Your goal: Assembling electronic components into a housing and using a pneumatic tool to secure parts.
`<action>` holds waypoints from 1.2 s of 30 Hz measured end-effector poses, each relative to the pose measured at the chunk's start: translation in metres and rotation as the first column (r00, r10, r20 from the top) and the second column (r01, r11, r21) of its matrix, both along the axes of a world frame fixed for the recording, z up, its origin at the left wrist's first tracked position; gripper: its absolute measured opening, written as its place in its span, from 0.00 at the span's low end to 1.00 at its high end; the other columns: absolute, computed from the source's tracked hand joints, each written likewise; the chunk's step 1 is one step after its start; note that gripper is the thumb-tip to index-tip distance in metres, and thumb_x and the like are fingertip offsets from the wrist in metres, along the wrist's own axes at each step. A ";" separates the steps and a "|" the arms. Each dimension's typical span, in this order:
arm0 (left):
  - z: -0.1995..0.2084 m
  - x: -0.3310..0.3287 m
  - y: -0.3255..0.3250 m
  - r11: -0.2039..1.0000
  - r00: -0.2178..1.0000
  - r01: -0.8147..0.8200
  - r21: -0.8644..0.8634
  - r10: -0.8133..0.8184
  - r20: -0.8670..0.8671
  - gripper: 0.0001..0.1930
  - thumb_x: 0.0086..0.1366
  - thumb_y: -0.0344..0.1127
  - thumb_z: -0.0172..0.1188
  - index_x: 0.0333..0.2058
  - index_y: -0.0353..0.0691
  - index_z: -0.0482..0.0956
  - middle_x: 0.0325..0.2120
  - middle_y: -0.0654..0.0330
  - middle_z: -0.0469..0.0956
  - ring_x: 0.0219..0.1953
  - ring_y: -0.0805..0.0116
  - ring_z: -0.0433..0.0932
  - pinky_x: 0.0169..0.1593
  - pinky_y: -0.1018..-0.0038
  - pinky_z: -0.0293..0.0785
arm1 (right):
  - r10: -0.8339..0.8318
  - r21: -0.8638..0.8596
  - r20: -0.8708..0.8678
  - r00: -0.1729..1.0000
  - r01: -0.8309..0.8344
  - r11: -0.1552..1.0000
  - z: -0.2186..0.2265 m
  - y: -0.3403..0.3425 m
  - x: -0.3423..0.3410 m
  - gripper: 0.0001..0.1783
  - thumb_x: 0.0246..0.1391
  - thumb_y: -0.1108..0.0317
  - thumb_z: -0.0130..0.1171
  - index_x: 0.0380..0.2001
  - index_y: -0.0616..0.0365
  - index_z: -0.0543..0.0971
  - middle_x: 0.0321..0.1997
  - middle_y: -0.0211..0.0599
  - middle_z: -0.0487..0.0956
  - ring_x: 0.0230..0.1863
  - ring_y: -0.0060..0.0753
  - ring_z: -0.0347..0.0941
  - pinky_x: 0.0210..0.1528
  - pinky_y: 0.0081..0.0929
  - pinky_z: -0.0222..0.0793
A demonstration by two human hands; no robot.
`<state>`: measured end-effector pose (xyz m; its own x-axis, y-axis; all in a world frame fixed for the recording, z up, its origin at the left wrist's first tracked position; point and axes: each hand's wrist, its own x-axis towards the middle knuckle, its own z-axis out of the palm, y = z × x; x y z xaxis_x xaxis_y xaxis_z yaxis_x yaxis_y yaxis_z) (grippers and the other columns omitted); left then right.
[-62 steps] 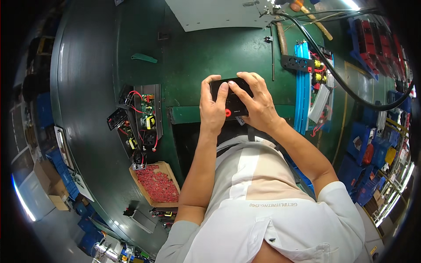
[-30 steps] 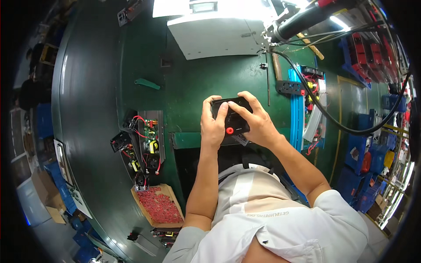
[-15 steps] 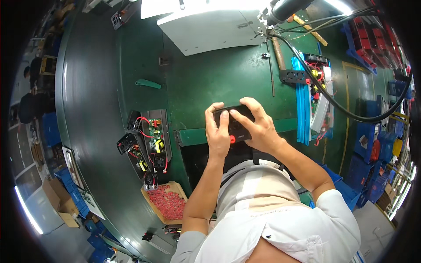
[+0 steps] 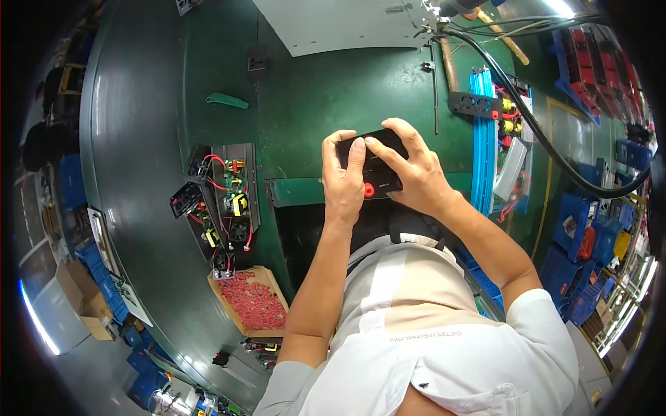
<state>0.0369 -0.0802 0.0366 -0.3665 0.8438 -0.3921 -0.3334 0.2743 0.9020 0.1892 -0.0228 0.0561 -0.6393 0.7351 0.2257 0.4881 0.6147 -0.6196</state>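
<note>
Both my hands are closed around a black rectangular panel (image 4: 385, 173) with a round red part (image 4: 369, 189) near its lower edge. My left hand (image 4: 343, 187) grips the panel's left side, thumb pressed on its face. My right hand (image 4: 424, 179) holds the right side, with its thumb close to the left thumb and fingers over the far edge. The panel is above the near edge of the green bench (image 4: 326, 104), its back hidden from me. Left of my hands lie open electronic units (image 4: 238, 197) with circuit boards, red wires and black fan plates.
A cardboard tray (image 4: 216, 295) of small red parts stands at the near left. A green strip-like piece (image 4: 227, 101) lies farther back. Blue metal housings (image 4: 481, 163) and a black fan plate (image 4: 474, 105) are at the right, under a looping black cable (image 4: 548, 149). A grey metal box (image 4: 347, 26) stands behind.
My hands and the panel sit slightly higher in the picture, and the panel's face shows more. The bench contents have shifted a little as the view moved. The grip looks much the same.
</note>
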 end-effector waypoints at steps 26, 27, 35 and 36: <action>0.007 -0.002 -0.003 0.998 0.992 0.052 -0.018 -0.050 0.118 0.21 0.69 0.33 0.68 0.55 0.40 0.68 0.52 0.60 0.70 0.47 0.73 0.78 0.50 0.76 0.81 | 0.025 -0.071 -0.033 0.999 -0.028 0.997 -0.001 0.004 0.003 0.50 0.27 0.73 0.79 0.61 0.50 0.71 0.67 0.43 0.68 0.66 0.56 0.68 0.57 0.46 0.78; 0.004 -0.002 -0.003 0.999 0.995 0.037 -0.021 -0.035 0.091 0.21 0.70 0.34 0.68 0.55 0.40 0.68 0.52 0.60 0.71 0.47 0.73 0.78 0.49 0.76 0.81 | 0.021 -0.070 -0.054 0.998 -0.025 0.997 -0.001 0.004 0.002 0.50 0.27 0.74 0.79 0.61 0.49 0.71 0.67 0.43 0.68 0.66 0.56 0.68 0.58 0.46 0.78; 0.013 0.002 0.001 0.996 0.995 0.072 -0.050 -0.068 0.069 0.20 0.70 0.37 0.68 0.54 0.41 0.70 0.46 0.60 0.74 0.46 0.74 0.77 0.46 0.77 0.79 | 0.012 -0.101 -0.142 0.990 -0.027 0.995 -0.009 0.000 0.009 0.60 0.24 0.81 0.77 0.68 0.53 0.64 0.70 0.45 0.65 0.69 0.57 0.66 0.64 0.45 0.74; 0.009 0.002 0.001 0.997 0.998 0.064 -0.046 -0.063 0.023 0.20 0.70 0.37 0.68 0.54 0.42 0.70 0.44 0.61 0.75 0.44 0.75 0.77 0.45 0.77 0.79 | -0.092 -0.137 -0.234 0.968 0.060 0.989 -0.011 -0.004 0.006 0.63 0.25 0.82 0.77 0.70 0.55 0.60 0.71 0.47 0.64 0.71 0.56 0.65 0.67 0.44 0.71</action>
